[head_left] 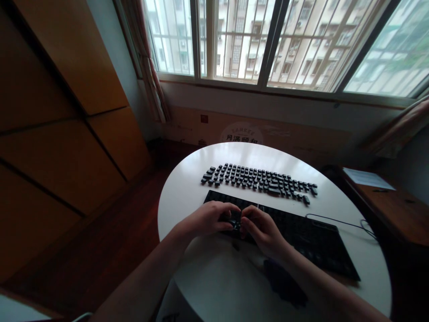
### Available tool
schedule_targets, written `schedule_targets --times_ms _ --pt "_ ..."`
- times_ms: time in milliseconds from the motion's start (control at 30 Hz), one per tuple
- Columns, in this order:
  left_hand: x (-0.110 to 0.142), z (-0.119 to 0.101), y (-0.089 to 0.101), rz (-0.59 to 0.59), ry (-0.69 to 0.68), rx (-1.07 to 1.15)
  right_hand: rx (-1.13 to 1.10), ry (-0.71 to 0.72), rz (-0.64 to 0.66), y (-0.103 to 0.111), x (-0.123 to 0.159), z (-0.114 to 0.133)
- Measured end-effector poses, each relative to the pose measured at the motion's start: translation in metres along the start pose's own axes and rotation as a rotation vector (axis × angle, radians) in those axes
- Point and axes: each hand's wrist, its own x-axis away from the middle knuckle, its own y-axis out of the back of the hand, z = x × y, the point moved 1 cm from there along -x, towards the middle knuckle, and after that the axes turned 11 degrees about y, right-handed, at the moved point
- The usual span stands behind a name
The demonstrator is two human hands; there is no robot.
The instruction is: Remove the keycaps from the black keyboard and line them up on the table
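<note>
A black keyboard lies at a slant on a round white table. My left hand rests over its left part, fingers curved and thumb apart from the forefinger, with dark keys showing in the gap. Close against those fingertips is my right hand, its thumb and fingers pinched together; whatever they hold is hidden. Two thin pale prongs show just beyond the right knuckles, and I cannot tell what they belong to. Loose black keycaps are spread in rows behind the keyboard.
The round white table has a dark crumpled item under my right forearm and a small dark piece near my hands. A cable runs off to the right. Beside it stands a wooden table; barred windows are ahead.
</note>
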Motion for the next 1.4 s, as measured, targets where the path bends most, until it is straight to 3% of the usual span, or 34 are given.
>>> schedule_targets --times_ms 333,667,933,1033,1200,1400 --pt "0.017 0.011 0.007 -0.119 0.024 -0.050 -0.063 -0.013 -0.033 0.008 0.001 -0.005" --pt "0.022 0.003 0.005 -0.145 0.051 -0.063 0.052 0.048 0.007 -0.015 -0.020 0.004" --pt "0.023 0.009 0.000 -0.143 0.057 -0.007 -0.091 0.134 -0.080 -0.023 -0.034 0.007" --pt "0.021 0.006 -0.002 -0.131 0.077 -0.028 -0.077 0.208 -0.191 -0.009 -0.033 0.022" --pt "0.009 -0.010 -0.006 -0.139 0.000 -0.206 0.021 0.359 -0.408 0.039 -0.026 0.046" --pt "-0.021 -0.032 -0.016 -0.055 -0.063 -0.401 0.112 0.358 -0.637 0.083 -0.017 0.027"
